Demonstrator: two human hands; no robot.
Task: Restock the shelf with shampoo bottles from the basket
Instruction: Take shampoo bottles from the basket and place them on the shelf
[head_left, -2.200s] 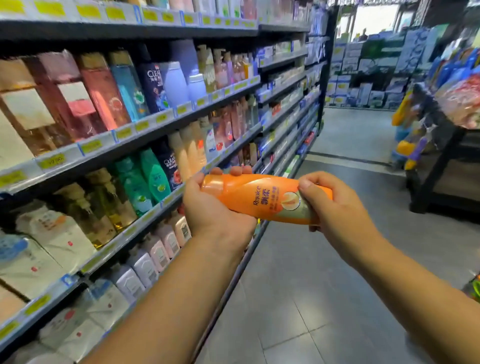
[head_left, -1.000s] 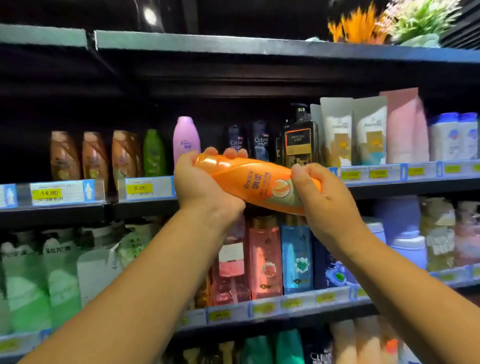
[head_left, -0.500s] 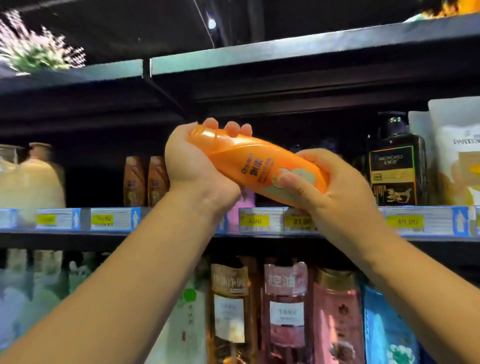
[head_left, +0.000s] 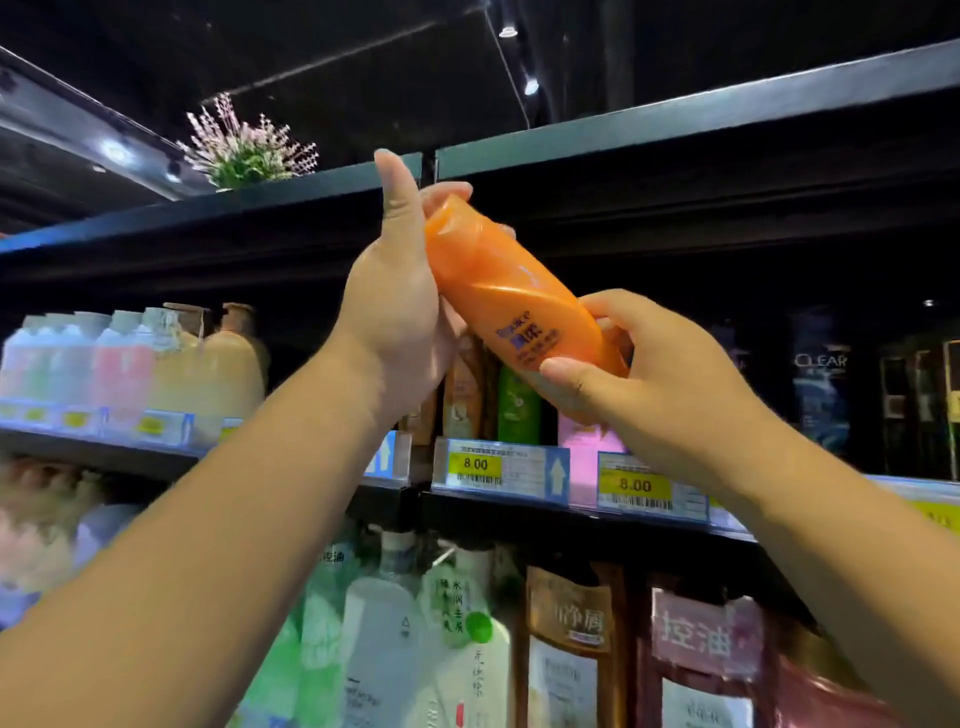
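Orange shampoo bottle (head_left: 498, 291) is gripped at both ends and held slanted in front of the shelf (head_left: 519, 517). The left hand (head_left: 395, 322) wraps its upper end, thumb raised, and the right hand (head_left: 665, 379) pinches the lower end. A brown bottle (head_left: 462, 395) and a green bottle (head_left: 517, 410) stand just beyond the hands. The lower end probably needs swinging under the left hand to stand it upright.

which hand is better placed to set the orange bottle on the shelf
Probably the right hand: it grips the bottle at its lower end, nearest the shelf row. The left hand holds the raised upper end, thumb up.
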